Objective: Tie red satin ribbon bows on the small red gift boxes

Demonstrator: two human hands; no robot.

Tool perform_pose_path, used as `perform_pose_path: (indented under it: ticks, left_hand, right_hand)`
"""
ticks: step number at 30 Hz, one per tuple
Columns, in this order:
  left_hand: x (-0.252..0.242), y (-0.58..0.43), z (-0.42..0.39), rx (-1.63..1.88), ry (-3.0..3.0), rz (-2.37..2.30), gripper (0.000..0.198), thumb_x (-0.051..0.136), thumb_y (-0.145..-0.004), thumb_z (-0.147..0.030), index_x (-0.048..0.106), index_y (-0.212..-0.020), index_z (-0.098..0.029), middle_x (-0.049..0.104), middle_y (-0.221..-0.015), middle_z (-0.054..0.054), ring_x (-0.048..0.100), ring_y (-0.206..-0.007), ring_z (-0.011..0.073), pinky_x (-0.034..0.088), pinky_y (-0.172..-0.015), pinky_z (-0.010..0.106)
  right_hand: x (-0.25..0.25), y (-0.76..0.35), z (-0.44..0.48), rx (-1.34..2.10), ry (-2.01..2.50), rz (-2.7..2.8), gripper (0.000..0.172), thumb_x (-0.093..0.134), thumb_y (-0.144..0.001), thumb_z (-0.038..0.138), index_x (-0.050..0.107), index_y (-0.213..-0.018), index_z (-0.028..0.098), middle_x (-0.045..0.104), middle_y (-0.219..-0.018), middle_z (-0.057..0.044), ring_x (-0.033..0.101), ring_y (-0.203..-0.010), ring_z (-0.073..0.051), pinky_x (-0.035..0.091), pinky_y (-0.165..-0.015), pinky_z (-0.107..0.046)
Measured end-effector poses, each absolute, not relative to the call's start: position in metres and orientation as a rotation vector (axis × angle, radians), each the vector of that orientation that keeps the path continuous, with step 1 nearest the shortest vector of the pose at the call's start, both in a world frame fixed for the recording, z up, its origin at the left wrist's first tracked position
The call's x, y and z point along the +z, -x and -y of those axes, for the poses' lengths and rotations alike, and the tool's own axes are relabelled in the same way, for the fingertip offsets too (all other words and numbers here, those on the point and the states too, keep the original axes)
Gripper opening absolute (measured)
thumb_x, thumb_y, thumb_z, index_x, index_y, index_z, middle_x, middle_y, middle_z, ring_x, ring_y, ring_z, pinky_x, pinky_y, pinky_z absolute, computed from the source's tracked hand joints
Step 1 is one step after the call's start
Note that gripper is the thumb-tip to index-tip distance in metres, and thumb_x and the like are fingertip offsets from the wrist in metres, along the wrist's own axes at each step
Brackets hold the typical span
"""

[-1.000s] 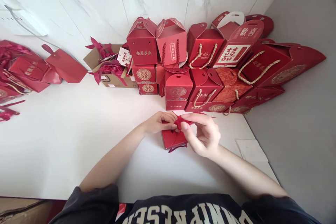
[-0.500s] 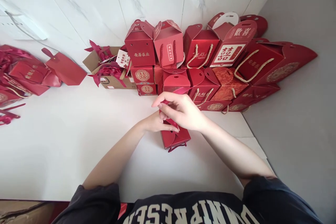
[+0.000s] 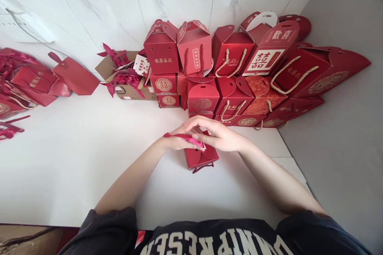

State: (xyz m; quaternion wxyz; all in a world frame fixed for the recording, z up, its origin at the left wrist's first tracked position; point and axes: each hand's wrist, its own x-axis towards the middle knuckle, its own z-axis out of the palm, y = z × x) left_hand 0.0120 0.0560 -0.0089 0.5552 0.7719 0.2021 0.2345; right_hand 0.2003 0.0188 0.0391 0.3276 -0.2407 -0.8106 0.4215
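Observation:
A red gift box with a dark red cord handle stands on the white table in front of me. Over its top, my left hand has its thumb against the box's upper flaps; its other fingers are mostly hidden. A bright pink-red ribbon lies across the back of that hand, running from the wrist side towards the thumb. My right hand arches over the left from the right side, thumb and fingers closed on the ribbon near the box top.
Red gift boxes with rope handles are stacked along the wall. A cardboard box holding ribbons and a white card stands left of them. More red bags lie at far left on the table. A grey wall bounds the right.
My right hand has moved lower and slightly right, flattening over the left. The ribbon, earlier raised above the fingers, now lies across the back of my left hand. The box stays in place.

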Motion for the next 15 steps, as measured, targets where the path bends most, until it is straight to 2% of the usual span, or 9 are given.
perform_pose_path:
  ticks: [2, 4, 8, 13, 15]
  left_hand:
    - [-0.009, -0.014, -0.059, 0.419, -1.784, -0.403, 0.015, 0.075, -0.075, -0.027, 0.077, -0.081, -0.014, 0.073, -0.085, 0.006, 0.069, -0.087, 0.0197, 0.056, -0.079, 0.03]
    - [-0.008, -0.013, -0.061, 0.348, -1.771, -0.411, 0.017, 0.074, -0.077, -0.03, 0.077, -0.081, -0.013, 0.072, -0.086, 0.008, 0.067, -0.09, 0.0199, 0.055, -0.083, 0.032]
    - [-0.007, -0.013, -0.064, 0.356, -1.832, -0.328, 0.018, 0.071, -0.08, -0.03, 0.074, -0.073, -0.013, 0.071, -0.078, 0.007, 0.065, -0.081, 0.0176, 0.052, -0.085, 0.035]
    - [-0.011, -0.016, -0.066, 0.419, -1.853, -0.228, 0.016, 0.071, -0.081, -0.028, 0.073, -0.074, -0.014, 0.071, -0.081, 0.01, 0.067, -0.09, 0.0214, 0.053, -0.086, 0.037]
    - [-0.014, -0.018, -0.067, 0.445, -1.853, -0.225, 0.018, 0.072, -0.08, -0.029, 0.072, -0.07, -0.014, 0.071, -0.078, 0.009, 0.068, -0.087, 0.0212, 0.054, -0.084, 0.037]
  right_hand:
    - [0.032, -0.213, -0.015, 1.114, 0.724, 2.124, 0.012, 0.054, -0.093, 0.02, 0.062, -0.102, 0.021, 0.061, -0.119, -0.008, 0.059, -0.109, -0.019, 0.048, -0.095, -0.038]
    - [0.025, -0.222, -0.012, 1.146, 0.774, 2.124, 0.005, 0.06, -0.091, 0.023, 0.064, -0.093, 0.021, 0.057, -0.124, -0.009, 0.055, -0.117, -0.021, 0.045, -0.1, -0.041]
    - [0.016, -0.228, -0.01, 1.214, 0.771, 2.117, 0.007, 0.067, -0.086, 0.024, 0.066, -0.092, 0.022, 0.049, -0.137, -0.009, 0.044, -0.131, -0.024, 0.037, -0.107, -0.048]
    - [0.01, -0.229, -0.016, 1.323, 0.705, 2.124, 0.011, 0.07, -0.082, 0.018, 0.067, -0.092, 0.022, 0.043, -0.145, -0.008, 0.038, -0.138, -0.024, 0.036, -0.11, -0.047]
    - [0.007, -0.23, -0.019, 1.351, 0.692, 2.119, 0.014, 0.07, -0.082, 0.018, 0.068, -0.095, 0.022, 0.041, -0.148, -0.008, 0.037, -0.139, -0.024, 0.035, -0.11, -0.046]
